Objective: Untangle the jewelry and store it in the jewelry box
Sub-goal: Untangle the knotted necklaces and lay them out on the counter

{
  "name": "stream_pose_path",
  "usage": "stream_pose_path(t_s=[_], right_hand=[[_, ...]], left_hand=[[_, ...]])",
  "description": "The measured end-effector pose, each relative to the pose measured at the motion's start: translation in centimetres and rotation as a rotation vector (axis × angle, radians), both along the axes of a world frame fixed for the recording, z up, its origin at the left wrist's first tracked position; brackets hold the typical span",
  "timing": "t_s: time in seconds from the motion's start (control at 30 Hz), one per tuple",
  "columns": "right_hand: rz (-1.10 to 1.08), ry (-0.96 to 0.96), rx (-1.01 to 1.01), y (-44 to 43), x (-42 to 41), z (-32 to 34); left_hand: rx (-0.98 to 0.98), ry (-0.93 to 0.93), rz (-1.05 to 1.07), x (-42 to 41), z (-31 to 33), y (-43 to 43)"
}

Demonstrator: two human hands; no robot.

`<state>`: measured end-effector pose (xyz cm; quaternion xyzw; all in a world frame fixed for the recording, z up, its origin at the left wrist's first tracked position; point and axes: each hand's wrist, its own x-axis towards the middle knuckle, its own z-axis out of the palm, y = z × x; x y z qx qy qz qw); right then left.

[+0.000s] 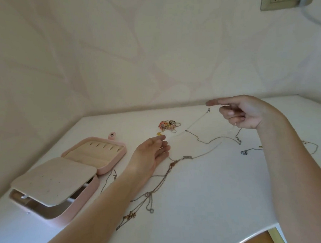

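right hand [246, 113]: raised over the table [206, 193], index out, other fingers curled round the chain [196, 120], probably lifting it clear of the rest; exact pinch too blurry to call
left hand [153, 149]: low, fingers relaxed and fairly straight, tips by the chain's lower end, likely steadying; can't tell if touching
chain: fine, silvery, stretched in the air between both hands
tangle [150, 194]: rose-tone links, knotted, flat on the table up front
pile [168, 125]: rings and beads, heaped at the back
box [113, 162]: pink, soft-looking, open at left, beige padded slots
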<state>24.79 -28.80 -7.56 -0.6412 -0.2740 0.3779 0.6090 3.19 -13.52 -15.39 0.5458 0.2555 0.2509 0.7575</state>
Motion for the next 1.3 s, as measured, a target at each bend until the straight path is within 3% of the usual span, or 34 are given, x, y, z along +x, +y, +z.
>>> stream_pose_path(t_s=[0.07, 0.13, 0.23, 0.3, 0.5, 0.63, 0.87, 0.97, 1.1, 1.3], right_hand=[[0.008, 0.025, 0.008, 0.4, 0.1, -0.4], [-0.001, 0.036, 0.003, 0.9, 0.5, -1.0], [-0.043, 0.037, -0.024, 1.2, 1.3, -1.6], [-0.067, 0.012, -0.053, 1.2, 1.7, -1.9], [-0.193, -0.078, -0.115, 0.6, 2.6, -2.2], [-0.268, -0.079, -0.088, -0.3, 2.6, -1.9], [-0.313, -0.136, -0.144, -0.9, 2.6, -2.0], [-0.302, -0.186, -0.151, -0.9, 2.9, -1.8], [-0.291, -0.259, -0.206, -0.4, 2.8, -2.0], [-0.370, -0.292, -0.194, 0.0, 3.3, -2.3]], left_hand=[[0.474, 0.208, 0.072, 0.0, -0.5, -0.4], [0.910, 0.271, 0.069, -0.6, -0.9, -1.1], [1.335, 0.230, 0.032, -1.7, -1.4, -1.9], [1.482, 0.259, -0.023, -2.4, -1.8, -2.4], [1.465, 0.688, -0.384, -4.4, -1.9, -2.6], [1.496, 0.828, -0.412, -5.2, -1.7, -2.3], [1.444, 0.829, -0.354, -5.3, -1.7, -2.5], [1.515, 0.680, -0.324, -6.0, -1.3, -2.9], [1.575, 0.513, -0.480, -6.9, -1.0, -2.8], [1.551, 0.513, -0.496, -7.2, -1.2, -2.7]])
